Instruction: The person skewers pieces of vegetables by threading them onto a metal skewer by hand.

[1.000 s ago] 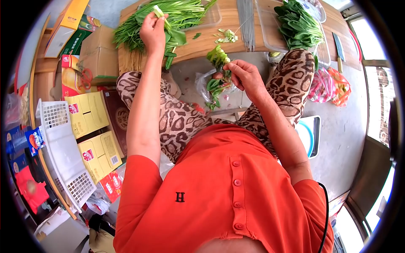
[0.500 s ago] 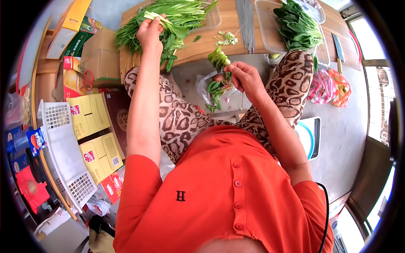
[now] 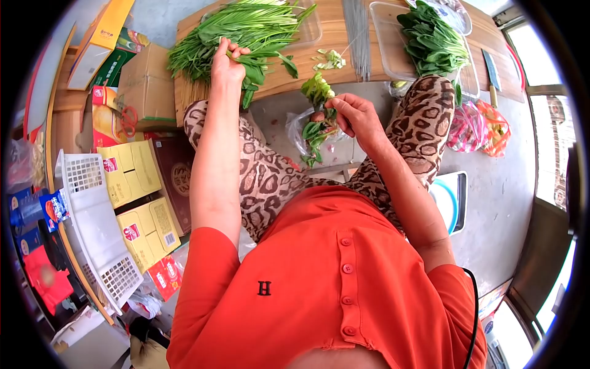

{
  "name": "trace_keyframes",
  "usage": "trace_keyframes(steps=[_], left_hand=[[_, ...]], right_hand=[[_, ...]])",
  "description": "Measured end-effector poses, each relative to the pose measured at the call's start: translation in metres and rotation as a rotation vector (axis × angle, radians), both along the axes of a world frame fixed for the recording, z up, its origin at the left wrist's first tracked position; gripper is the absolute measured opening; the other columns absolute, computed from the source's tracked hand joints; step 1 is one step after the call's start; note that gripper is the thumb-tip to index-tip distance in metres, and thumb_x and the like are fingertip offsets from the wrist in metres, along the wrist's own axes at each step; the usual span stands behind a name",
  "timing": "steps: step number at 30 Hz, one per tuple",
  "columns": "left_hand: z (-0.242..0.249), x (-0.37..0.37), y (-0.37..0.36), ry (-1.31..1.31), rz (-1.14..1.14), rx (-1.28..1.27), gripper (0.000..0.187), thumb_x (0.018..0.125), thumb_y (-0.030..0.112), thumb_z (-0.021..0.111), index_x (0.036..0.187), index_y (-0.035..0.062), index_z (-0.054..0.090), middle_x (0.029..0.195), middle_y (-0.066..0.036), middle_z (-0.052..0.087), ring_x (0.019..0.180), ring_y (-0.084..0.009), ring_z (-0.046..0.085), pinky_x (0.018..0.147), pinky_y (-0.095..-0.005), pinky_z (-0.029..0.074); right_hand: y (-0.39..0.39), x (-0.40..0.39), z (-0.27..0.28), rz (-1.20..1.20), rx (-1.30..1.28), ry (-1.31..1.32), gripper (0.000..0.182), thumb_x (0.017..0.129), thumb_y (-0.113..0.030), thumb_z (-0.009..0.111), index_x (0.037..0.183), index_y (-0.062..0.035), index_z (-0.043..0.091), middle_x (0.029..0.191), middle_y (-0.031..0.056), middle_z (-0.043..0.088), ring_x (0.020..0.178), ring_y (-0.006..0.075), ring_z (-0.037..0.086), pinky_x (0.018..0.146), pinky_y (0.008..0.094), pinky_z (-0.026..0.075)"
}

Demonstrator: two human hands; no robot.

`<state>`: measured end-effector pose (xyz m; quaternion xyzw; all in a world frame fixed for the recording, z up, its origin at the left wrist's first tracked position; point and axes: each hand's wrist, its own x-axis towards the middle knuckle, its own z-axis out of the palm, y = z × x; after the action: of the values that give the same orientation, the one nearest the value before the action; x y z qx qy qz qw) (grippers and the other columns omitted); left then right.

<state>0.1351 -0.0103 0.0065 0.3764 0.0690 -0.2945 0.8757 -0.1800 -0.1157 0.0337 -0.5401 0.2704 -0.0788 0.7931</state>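
Note:
My left hand (image 3: 228, 60) is closed around the stems of a small bunch of leafy greens (image 3: 261, 63), whose leaves point right over the table's front edge. Just behind it lies a big heap of long-stemmed green vegetables (image 3: 246, 27). Between my knees, my right hand (image 3: 357, 118) pinches a yellowish-green leaf (image 3: 318, 89) at thumb and fingertip. Under that leaf, an open clear plastic bag (image 3: 295, 126) holds green leaf scraps (image 3: 316, 136). Pale leaf bits (image 3: 332, 59) are scattered on the wooden table (image 3: 286, 72).
A clear plastic tray (image 3: 384, 37) with leafy greens (image 3: 430, 40) stands at the right, beside a bundle of thin grey sticks (image 3: 356, 37). Farther right lies a knife (image 3: 491, 71). Cartons (image 3: 144, 83) and a white basket (image 3: 92, 209) crowd the left side.
My left hand has moved slightly down and right, and the greens in it have swung out to the right. My right hand has barely shifted and keeps its pinch on the yellowish leaf.

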Motion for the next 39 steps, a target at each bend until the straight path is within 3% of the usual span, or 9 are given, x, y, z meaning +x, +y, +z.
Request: trace_keyframes(steps=[3, 6, 9, 11, 13, 20, 23, 32, 39], left_hand=[[0.006, -0.011, -0.003, -0.002, -0.019, 0.039, 0.015, 0.093, 0.017, 0.055, 0.085, 0.0045, 0.051, 0.061, 0.000, 0.040, 0.049, -0.0118, 0.034, 0.057, -0.0329, 0.040], [0.013, -0.032, -0.002, -0.284, -0.061, 0.424, 0.015, 0.094, 0.016, 0.053, 0.097, 0.0020, 0.057, 0.058, 0.004, 0.032, 0.049, -0.0090, 0.031, 0.055, -0.0320, 0.039], [0.006, -0.049, -0.004, -0.351, -0.192, 0.469, 0.023, 0.095, 0.019, 0.050, 0.102, -0.0017, 0.057, 0.061, 0.002, 0.040, 0.051, -0.0093, 0.038, 0.052, -0.0309, 0.043], [-0.012, -0.055, -0.011, -0.483, -0.254, 0.671, 0.022, 0.094, 0.018, 0.050, 0.101, -0.0016, 0.060, 0.081, -0.006, 0.059, 0.053, -0.0107, 0.050, 0.045, -0.0248, 0.043], [-0.021, -0.065, -0.021, -0.499, -0.257, 0.785, 0.021, 0.093, 0.017, 0.052, 0.101, 0.0007, 0.061, 0.090, -0.007, 0.062, 0.058, -0.0122, 0.058, 0.045, -0.0233, 0.041], [-0.040, -0.056, -0.040, -0.154, -0.221, 0.403, 0.014, 0.093, 0.011, 0.050, 0.098, -0.0019, 0.052, 0.087, -0.012, 0.061, 0.077, -0.0241, 0.069, 0.043, -0.0262, 0.037], [-0.031, -0.061, -0.039, -0.152, -0.219, 0.487, 0.013, 0.096, 0.013, 0.046, 0.101, 0.0017, 0.051, 0.097, -0.012, 0.063, 0.087, -0.0231, 0.067, 0.049, -0.0277, 0.036], [-0.008, -0.095, -0.022, -0.309, -0.301, 0.525, 0.014, 0.087, 0.010, 0.059, 0.101, 0.0046, 0.057, 0.085, -0.008, 0.067, 0.054, -0.0082, 0.055, 0.040, -0.0191, 0.032], [0.004, -0.121, -0.015, -0.383, -0.328, 0.543, 0.018, 0.087, 0.009, 0.060, 0.104, 0.0039, 0.059, 0.087, -0.006, 0.066, 0.056, -0.0067, 0.054, 0.040, -0.0177, 0.033]], right_hand=[[0.000, -0.001, 0.000, -0.005, 0.002, 0.006, 0.021, 0.094, -0.018, 0.051, 0.090, -0.0001, 0.062, 0.050, -0.0023, 0.044, 0.039, 0.0047, 0.033, 0.040, 0.0199, 0.027], [-0.001, 0.000, -0.002, -0.006, 0.000, 0.006, 0.022, 0.094, -0.018, 0.051, 0.090, -0.0002, 0.062, 0.050, -0.0021, 0.045, 0.039, 0.0047, 0.034, 0.040, 0.0199, 0.028], [-0.001, 0.000, -0.003, -0.010, -0.004, 0.005, 0.022, 0.095, -0.019, 0.051, 0.090, -0.0003, 0.062, 0.050, -0.0018, 0.045, 0.040, 0.0047, 0.034, 0.039, 0.0200, 0.027], [-0.001, -0.001, -0.003, -0.012, -0.007, 0.009, 0.022, 0.095, -0.019, 0.051, 0.090, -0.0003, 0.062, 0.051, -0.0017, 0.045, 0.040, 0.0047, 0.034, 0.039, 0.0200, 0.027], [-0.001, -0.001, -0.004, -0.001, -0.019, 0.005, 0.022, 0.095, -0.018, 0.051, 0.090, -0.0002, 0.062, 0.051, -0.0016, 0.046, 0.040, 0.0047, 0.035, 0.038, 0.0201, 0.026], [-0.002, -0.003, -0.002, -0.026, 0.009, -0.008, 0.022, 0.095, -0.018, 0.050, 0.090, 0.0003, 0.061, 0.050, -0.0010, 0.045, 0.040, 0.0051, 0.034, 0.038, 0.0205, 0.025], [-0.003, -0.004, 0.000, -0.041, 0.017, -0.007, 0.022, 0.095, -0.018, 0.050, 0.090, 0.0004, 0.060, 0.050, -0.0009, 0.045, 0.040, 0.0050, 0.034, 0.039, 0.0204, 0.025], [-0.002, -0.004, 0.005, -0.021, -0.012, -0.019, 0.022, 0.095, -0.018, 0.051, 0.091, 0.0006, 0.061, 0.051, -0.0016, 0.046, 0.041, 0.0041, 0.034, 0.039, 0.0198, 0.026], [-0.001, -0.004, 0.005, -0.009, -0.027, -0.014, 0.021, 0.095, -0.018, 0.051, 0.091, 0.0004, 0.061, 0.051, -0.0020, 0.045, 0.040, 0.0040, 0.034, 0.039, 0.0196, 0.026]])
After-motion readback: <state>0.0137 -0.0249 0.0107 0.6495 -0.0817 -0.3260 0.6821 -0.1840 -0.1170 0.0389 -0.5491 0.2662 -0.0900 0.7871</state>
